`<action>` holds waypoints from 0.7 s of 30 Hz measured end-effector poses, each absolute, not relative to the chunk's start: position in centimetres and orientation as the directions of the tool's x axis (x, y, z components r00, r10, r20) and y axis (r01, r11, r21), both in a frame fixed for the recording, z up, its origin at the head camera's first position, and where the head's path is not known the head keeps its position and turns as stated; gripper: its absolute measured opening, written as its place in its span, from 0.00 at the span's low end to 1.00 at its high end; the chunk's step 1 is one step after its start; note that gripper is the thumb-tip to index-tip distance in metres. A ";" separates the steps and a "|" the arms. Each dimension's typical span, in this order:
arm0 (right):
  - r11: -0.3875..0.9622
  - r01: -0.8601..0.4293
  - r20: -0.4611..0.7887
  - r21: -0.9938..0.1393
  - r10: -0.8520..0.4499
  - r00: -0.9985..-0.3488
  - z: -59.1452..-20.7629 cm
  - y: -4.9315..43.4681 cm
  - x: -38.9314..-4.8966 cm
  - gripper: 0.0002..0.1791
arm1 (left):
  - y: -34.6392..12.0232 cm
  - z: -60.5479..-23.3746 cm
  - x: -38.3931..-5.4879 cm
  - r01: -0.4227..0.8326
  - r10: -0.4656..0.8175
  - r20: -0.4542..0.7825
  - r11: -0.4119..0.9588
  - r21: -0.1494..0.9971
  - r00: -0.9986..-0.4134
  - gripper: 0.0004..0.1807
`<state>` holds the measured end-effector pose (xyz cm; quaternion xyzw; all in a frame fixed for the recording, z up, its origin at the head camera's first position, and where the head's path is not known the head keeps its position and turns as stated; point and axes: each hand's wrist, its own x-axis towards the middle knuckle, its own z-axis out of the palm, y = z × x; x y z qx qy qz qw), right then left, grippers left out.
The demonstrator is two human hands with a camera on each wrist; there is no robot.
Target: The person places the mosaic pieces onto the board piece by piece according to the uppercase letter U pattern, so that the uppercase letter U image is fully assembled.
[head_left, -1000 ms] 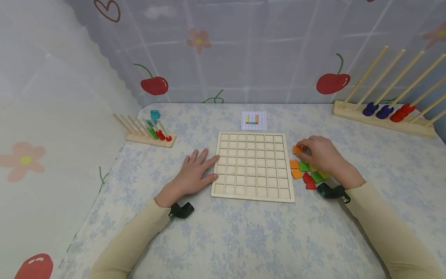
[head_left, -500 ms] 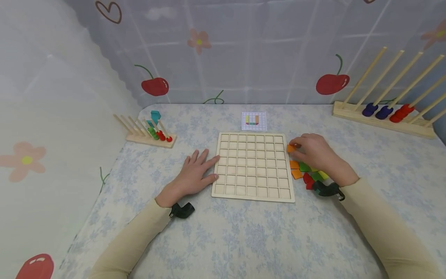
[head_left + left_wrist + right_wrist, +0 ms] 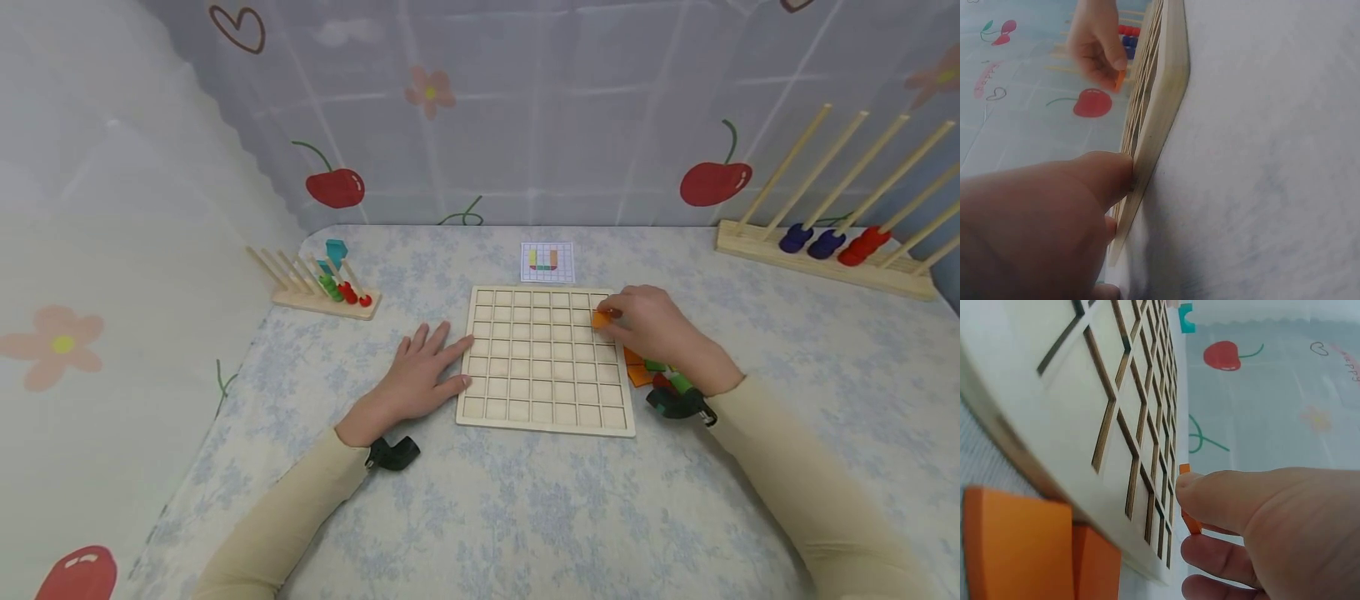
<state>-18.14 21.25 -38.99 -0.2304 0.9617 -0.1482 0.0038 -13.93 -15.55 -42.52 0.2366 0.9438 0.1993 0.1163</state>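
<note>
A pale wooden grid board (image 3: 532, 358) with square cells lies flat on the cloth-covered table. Between thumb and fingers my right hand (image 3: 655, 329) pinches an orange square tile (image 3: 601, 319) above the board's upper right cells; in the right wrist view the tile (image 3: 1190, 520) shows edge-on, apart from the board. My left hand (image 3: 414, 379) rests at the board's left edge with fingers spread, thumb and index finger touching the rim. Right of the board lie more orange tiles (image 3: 638, 374), green tiles (image 3: 680, 382) and a red piece (image 3: 662, 381), partly hidden under my right wrist.
Behind the board lies a small printed card (image 3: 547, 262) with a coloured U-shaped pattern on a grid. A small peg rack (image 3: 322, 304) with beads and a teal piece (image 3: 336, 249) stand at the left back. A larger peg rack (image 3: 825, 262) stands at the right back.
My right hand has moved left with the orange tile, from beside the board to over its upper right cells. My left hand has stayed at the board's left edge.
</note>
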 end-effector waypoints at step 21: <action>0.808 -0.502 0.081 -0.308 -0.504 -0.860 -39.7 17.9 -19.6 0.15 | -15.6 -42.7 -13.9 0.412 0.500 -0.110 0.803 0.431 -0.859 0.35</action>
